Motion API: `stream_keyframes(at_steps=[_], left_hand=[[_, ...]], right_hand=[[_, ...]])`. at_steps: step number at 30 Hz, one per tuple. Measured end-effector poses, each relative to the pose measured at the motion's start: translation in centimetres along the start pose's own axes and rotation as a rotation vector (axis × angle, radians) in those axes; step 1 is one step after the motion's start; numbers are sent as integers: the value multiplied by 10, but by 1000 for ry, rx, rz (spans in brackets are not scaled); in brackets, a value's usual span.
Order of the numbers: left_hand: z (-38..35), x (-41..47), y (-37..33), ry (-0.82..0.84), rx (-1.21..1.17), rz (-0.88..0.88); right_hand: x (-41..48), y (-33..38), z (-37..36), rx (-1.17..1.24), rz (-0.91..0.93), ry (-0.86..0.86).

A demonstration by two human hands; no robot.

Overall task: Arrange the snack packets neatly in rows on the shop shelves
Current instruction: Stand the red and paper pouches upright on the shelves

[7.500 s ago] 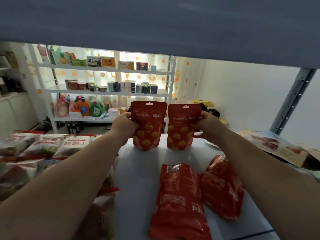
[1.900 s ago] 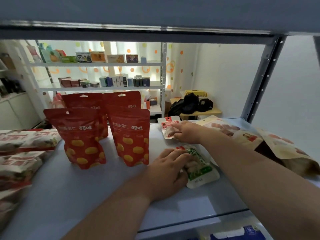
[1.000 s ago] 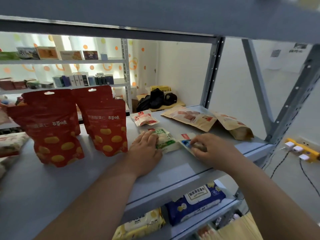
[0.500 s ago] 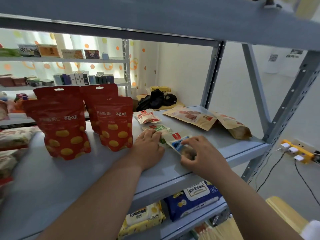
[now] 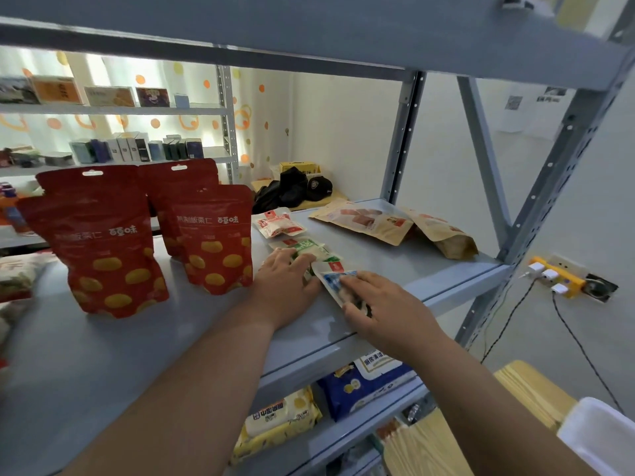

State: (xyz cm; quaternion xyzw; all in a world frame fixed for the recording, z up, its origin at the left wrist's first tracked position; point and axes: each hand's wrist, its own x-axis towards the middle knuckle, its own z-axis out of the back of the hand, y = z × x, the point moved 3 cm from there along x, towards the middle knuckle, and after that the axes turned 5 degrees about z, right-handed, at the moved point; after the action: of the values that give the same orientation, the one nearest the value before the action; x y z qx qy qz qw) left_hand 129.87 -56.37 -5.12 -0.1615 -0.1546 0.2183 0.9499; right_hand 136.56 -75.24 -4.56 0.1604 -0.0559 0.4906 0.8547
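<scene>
Several red pouches with yellow dots [image 5: 103,255] stand upright in two rows on the grey shelf [image 5: 395,269]. My left hand [image 5: 285,286] lies flat, its fingers on a green-and-white packet [image 5: 309,247]. My right hand [image 5: 381,310] presses a blue-and-white packet [image 5: 331,278] against the shelf near its front edge, beside the green one. A small red-and-white packet [image 5: 278,223] lies just behind them. Two tan pouches [image 5: 371,219] lie flat at the shelf's right end.
The shelf's upright posts [image 5: 400,139] rise at the right. The shelf board above [image 5: 309,32] hangs close overhead. Wet-wipe packs [image 5: 367,379] lie on the shelf below. More packets [image 5: 17,273] lie at the far left. A yellow power strip [image 5: 556,276] is on the wall at right.
My right hand has slid the blue-and-white packet left, up against the green one. My left hand stays on the green packet. The view has shifted slightly.
</scene>
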Motion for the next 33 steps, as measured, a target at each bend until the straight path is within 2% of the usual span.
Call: stream_keyframes(at_steps=[6,9,10,12,16,19,21,23,26,28,33], left_hand=[[1,-3,-3,-15,23,-11],[12,-8,-15,-302,57,-205],[15,-8,-16,-317,18,-194],[17,-3,-16,-243,-88,-86],[20,18,-35,-146,-140,-81],[18,43,-57,-59,-182,1],[15,64,-72,-24,-223,60],[10,88,-85,6,-270,135],[-5,122,-96,89,-525,330],[-17,138,-97,167,-686,485],[-32,165,-93,244,-693,639]], right_hand=[[5,-1,6,10,37,63],[8,-15,19,148,32,-16],[10,-24,27,192,23,-86],[15,-48,45,207,12,-210],[32,-109,81,172,-17,-402],[59,-163,106,221,-109,-517],[87,-203,114,293,-298,-412],[112,-234,109,236,-477,-98],[129,-254,92,179,-523,272],[133,-259,82,181,-484,366],[138,-263,71,174,-380,364]])
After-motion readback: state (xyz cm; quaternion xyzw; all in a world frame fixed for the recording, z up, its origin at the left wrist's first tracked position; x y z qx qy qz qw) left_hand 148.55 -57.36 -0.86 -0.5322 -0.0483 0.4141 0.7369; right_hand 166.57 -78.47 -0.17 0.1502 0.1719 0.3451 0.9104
